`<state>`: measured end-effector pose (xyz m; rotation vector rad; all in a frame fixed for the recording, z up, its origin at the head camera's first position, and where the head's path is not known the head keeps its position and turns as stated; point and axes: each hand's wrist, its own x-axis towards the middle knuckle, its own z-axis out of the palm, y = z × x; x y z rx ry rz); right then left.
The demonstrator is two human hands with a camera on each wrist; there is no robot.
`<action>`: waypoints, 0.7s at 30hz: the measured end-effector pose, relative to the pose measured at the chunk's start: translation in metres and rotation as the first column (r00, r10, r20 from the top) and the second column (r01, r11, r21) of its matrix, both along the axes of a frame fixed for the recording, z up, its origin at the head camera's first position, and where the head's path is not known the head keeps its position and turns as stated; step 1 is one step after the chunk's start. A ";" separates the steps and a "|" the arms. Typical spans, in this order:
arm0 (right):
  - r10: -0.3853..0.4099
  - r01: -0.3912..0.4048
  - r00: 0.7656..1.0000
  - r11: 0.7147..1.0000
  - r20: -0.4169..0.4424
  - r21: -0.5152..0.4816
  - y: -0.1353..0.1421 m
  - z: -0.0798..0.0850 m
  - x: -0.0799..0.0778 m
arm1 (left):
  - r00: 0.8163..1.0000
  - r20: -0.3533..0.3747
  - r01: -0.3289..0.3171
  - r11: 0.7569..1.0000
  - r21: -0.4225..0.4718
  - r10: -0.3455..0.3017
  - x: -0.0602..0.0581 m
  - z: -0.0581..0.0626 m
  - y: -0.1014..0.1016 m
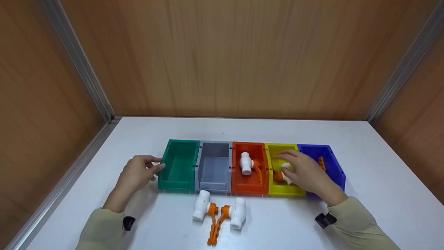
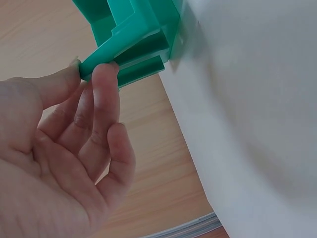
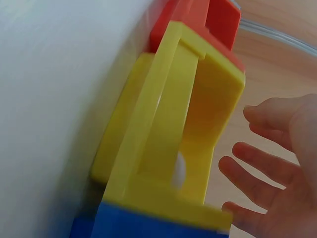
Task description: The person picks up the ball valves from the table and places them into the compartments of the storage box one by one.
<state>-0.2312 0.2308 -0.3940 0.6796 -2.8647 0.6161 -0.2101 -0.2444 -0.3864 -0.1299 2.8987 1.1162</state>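
Note:
At the left end of a row of joined bins, my left hand pinches the side rim of the green bin between thumb and fingers. My right hand is over the yellow bin, its fingers spread and holding nothing in the right wrist view. Beneath those fingers lies a white ball valve with an orange handle, partly hidden by the hand. A similar ball valve lies in the red bin.
On the white table, in front of the bins, lie two more valves, a left one and a right one, their orange handles together. A grey bin stands beside the green one. The blue bin holds an orange handle. Wooden panels enclose the table.

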 end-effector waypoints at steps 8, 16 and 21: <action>-0.068 0.069 0.996 0.997 -0.058 0.021 0.047 0.000 0.010 | 0.999 -0.036 0.029 0.999 -0.045 -0.031 0.005 -0.003 -0.003; -0.175 0.179 0.983 0.981 -0.057 0.078 0.085 -0.006 0.021 | 0.996 -0.079 0.040 0.996 -0.081 -0.046 0.010 -0.002 -0.006; -0.235 0.243 0.966 0.967 -0.104 0.075 0.100 -0.010 0.027 | 0.997 -0.069 0.038 0.996 -0.077 -0.043 0.015 -0.001 -0.007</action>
